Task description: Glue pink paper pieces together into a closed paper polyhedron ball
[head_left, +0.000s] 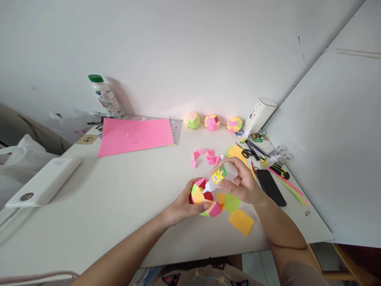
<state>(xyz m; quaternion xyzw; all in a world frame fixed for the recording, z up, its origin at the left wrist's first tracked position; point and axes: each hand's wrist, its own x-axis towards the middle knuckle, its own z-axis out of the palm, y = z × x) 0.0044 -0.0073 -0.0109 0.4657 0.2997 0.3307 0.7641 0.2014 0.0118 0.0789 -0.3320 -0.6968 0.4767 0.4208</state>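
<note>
My left hand (186, 204) is wrapped round a partly open paper ball (197, 194) made of yellow, pink, green and red faces. In my right hand (242, 180) is a clear glue bottle (222, 176) with a yellow and green label, tilted down to the left. Its nozzle tip touches or hovers just over the ball's yellow face near the opening; which one I cannot tell. Orange paper (241, 222) and green paper (232, 203) lie right of the ball. Beyond my hands are small folded pink pieces (212, 157).
Three finished paper balls (212, 122) stand by the wall. Pink sheets (135, 136) lie at the back left, near a green-capped bottle (107, 95). Black scissors (246, 153), a phone (270, 186) and pens are on the right. A white box-shaped device (44, 182) sits at the left edge.
</note>
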